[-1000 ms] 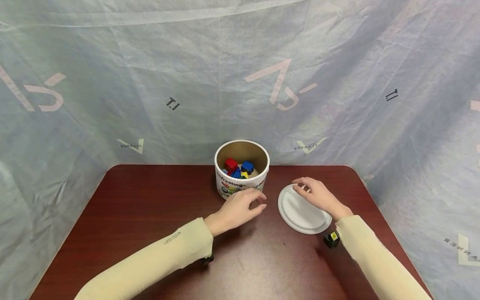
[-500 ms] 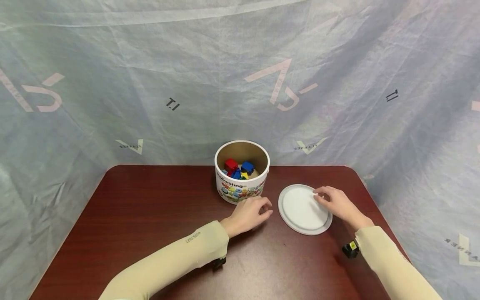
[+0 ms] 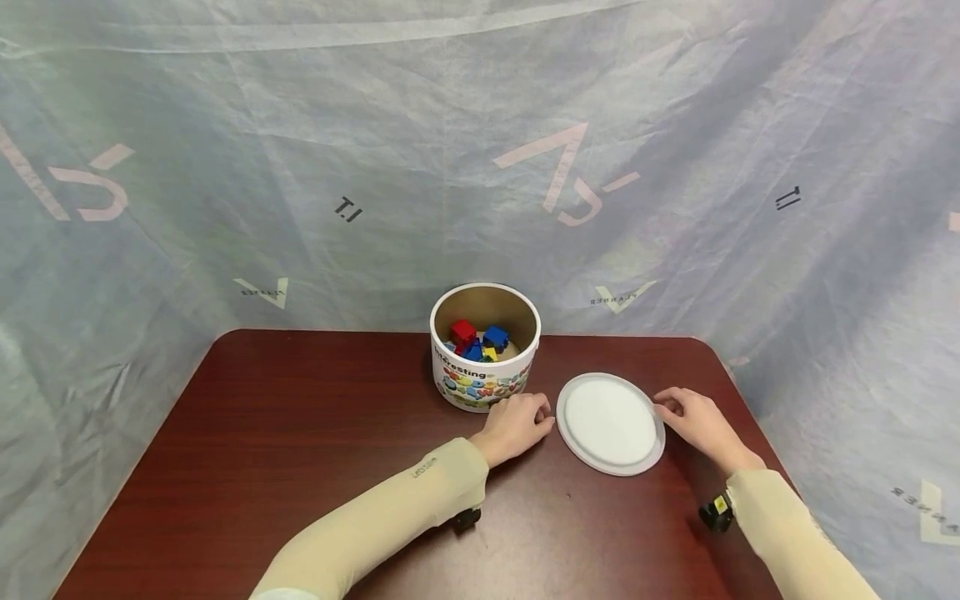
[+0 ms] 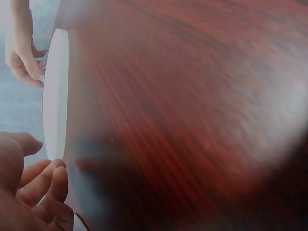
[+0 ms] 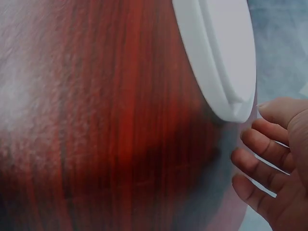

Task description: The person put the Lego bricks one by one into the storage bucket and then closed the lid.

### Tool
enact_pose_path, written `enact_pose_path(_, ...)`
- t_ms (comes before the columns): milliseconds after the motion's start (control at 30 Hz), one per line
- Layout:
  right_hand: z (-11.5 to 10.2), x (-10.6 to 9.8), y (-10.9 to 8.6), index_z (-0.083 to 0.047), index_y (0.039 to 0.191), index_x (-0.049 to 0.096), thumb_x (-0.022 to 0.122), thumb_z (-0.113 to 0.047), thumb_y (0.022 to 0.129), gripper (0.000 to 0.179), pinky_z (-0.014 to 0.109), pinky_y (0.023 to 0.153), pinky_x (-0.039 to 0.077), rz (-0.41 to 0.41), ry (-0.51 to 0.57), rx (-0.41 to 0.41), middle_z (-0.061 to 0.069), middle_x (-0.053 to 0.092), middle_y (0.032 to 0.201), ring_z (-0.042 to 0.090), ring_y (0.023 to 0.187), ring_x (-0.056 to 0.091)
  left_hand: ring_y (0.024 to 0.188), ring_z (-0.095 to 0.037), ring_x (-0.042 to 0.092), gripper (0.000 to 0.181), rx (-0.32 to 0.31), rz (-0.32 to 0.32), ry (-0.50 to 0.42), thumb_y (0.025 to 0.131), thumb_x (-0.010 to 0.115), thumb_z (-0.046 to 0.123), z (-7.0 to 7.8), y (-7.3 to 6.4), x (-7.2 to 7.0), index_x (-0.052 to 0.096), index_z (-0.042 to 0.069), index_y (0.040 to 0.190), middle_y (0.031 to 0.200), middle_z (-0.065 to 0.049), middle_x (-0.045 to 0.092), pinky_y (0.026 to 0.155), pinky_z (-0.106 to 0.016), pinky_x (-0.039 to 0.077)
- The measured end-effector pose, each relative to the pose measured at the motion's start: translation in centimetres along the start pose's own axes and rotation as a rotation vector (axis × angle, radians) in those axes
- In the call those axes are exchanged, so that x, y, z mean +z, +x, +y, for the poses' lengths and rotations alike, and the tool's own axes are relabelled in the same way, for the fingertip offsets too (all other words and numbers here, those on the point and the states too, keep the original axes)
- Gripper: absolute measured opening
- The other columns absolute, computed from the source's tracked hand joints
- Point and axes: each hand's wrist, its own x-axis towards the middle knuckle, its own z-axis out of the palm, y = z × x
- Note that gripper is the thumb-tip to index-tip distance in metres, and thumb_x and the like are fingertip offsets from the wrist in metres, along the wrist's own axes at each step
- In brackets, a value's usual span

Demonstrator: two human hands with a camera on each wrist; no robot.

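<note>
A round white lid (image 3: pixel 611 423) lies flat on the table, right of a white printed tub (image 3: pixel 486 375). My left hand (image 3: pixel 516 427) is at the lid's left edge, just in front of the tub. In the left wrist view its bent fingertips (image 4: pixel 58 166) come right at the rim, with the thumb held apart. My right hand (image 3: pixel 697 423) is at the lid's opposite edge. Its loosely bent fingers (image 5: pixel 262 166) stay beside the rim in the right wrist view, thumb near the edge. Neither hand grips anything.
Inside the open tub lie a red block (image 3: pixel 462 332), a blue block (image 3: pixel 496 337) and several smaller coloured pieces. The dark red wooden table (image 3: pixel 300 417) ends at a grey printed cloth (image 3: pixel 375 167) hanging behind and at both sides.
Both hands have shifted rightward and nearer to me. The right hand has come off from over the lid to its right edge; the left has moved from the tub's front to the lid's left edge.
</note>
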Motion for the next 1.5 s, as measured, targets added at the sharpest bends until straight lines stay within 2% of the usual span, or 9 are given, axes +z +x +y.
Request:
enact_pose_path(200, 0.2, 0.3, -0.4, 0.001, 0.116, 0.072, 0.07, -0.018, 0.1, 0.025, 0.04, 0.072, 0.054, -0.015, 0.007, 0.033, 0.008, 0.072, 0.095, 0.021, 0.083, 0.064, 0.07, -0.01, 0.064, 0.018, -0.068, 0.01, -0.018, 0.099, 0.071, 0.034, 0.6, 0.6, 0.8, 0.073, 0.017, 0.105, 0.083, 0.008, 0.07, 0.059, -0.028, 0.05)
enact_pose_path(400, 0.4, 0.6, -0.4, 0.0, 0.115, 0.073, 0.069, -0.02, 0.101, 0.025, 0.04, 0.073, 0.054, -0.028, -0.002, 0.044, 0.007, 0.072, 0.095, 0.019, 0.083, 0.064, 0.067, -0.01, 0.064, 0.015, -0.143, 0.018, -0.033, 0.099, 0.071, 0.034, 1.0, 1.2, 1.7, 0.073, 0.019, 0.1, 0.078, 0.01, 0.068, 0.059, -0.031, 0.05)
enact_pose_path(567, 0.5, 0.5, -0.3, 0.0, 0.114, 0.074, 0.07, -0.017, 0.099, 0.023, 0.04, 0.072, 0.054, -0.022, -0.021, 0.022, 0.007, 0.071, 0.094, 0.019, 0.082, 0.064, 0.066, -0.012, 0.063, 0.016, -0.173, 0.04, -0.054, 0.099, 0.07, 0.033, 1.1, 1.8, 2.1, 0.073, 0.019, 0.094, 0.074, 0.009, 0.066, 0.06, -0.032, 0.051)
enact_pose_path(733, 0.5, 0.5, -0.2, 0.0, 0.115, 0.073, 0.068, -0.015, 0.099, 0.022, 0.04, 0.072, 0.055, -0.023, -0.021, 0.034, 0.008, 0.072, 0.095, 0.02, 0.084, 0.065, 0.072, -0.018, 0.068, 0.018, -0.202, 0.049, -0.026, 0.097, 0.073, 0.034, 1.5, 2.2, 2.2, 0.069, 0.02, 0.087, 0.077, 0.007, 0.068, 0.062, -0.035, 0.052)
enact_pose_path(833, 0.5, 0.5, -0.1, 0.0, 0.115, 0.073, 0.069, -0.015, 0.099, 0.022, 0.041, 0.072, 0.056, -0.025, -0.017, 0.047, 0.009, 0.072, 0.095, 0.022, 0.084, 0.066, 0.077, -0.02, 0.069, 0.019, -0.226, 0.057, -0.005, 0.096, 0.074, 0.037, 1.6, 2.3, 2.4, 0.068, 0.021, 0.087, 0.082, 0.006, 0.07, 0.064, -0.036, 0.053)
enact_pose_path(967, 0.4, 0.5, -0.1, 0.0, 0.113, 0.073, 0.07, -0.014, 0.099, 0.02, 0.044, 0.072, 0.057, -0.021, -0.029, 0.038, 0.01, 0.073, 0.093, 0.024, 0.084, 0.067, 0.075, -0.02, 0.067, 0.02, -0.26, 0.06, -0.03, 0.094, 0.076, 0.036, 1.8, 2.5, 2.5, 0.068, 0.019, 0.089, 0.081, 0.005, 0.069, 0.066, -0.036, 0.053)
enact_pose_path(1300, 0.1, 0.2, 0.2, -0.002, 0.111, 0.073, 0.069, -0.016, 0.098, 0.019, 0.043, 0.071, 0.054, -0.047, -0.081, 0.036, 0.007, 0.07, 0.092, 0.025, 0.085, 0.064, 0.077, -0.023, 0.065, 0.021, -0.311, 0.006, -0.125, 0.091, 0.077, 0.027, 2.5, 2.3, 2.2, 0.064, 0.011, 0.096, 0.084, -0.002, 0.064, 0.07, -0.038, 0.054)
enact_pose_path(1500, -0.1, 0.0, 0.0, -0.001, 0.115, 0.072, 0.067, -0.016, 0.099, 0.023, 0.046, 0.074, 0.053, -0.043, -0.079, 0.03, 0.008, 0.072, 0.094, 0.032, 0.094, 0.063, 0.075, -0.021, 0.065, 0.02, -0.327, -0.018, -0.15, 0.09, 0.076, 0.029, 2.8, 1.8, 2.0, 0.066, 0.013, 0.089, 0.082, 0.0, 0.066, 0.069, -0.038, 0.054)
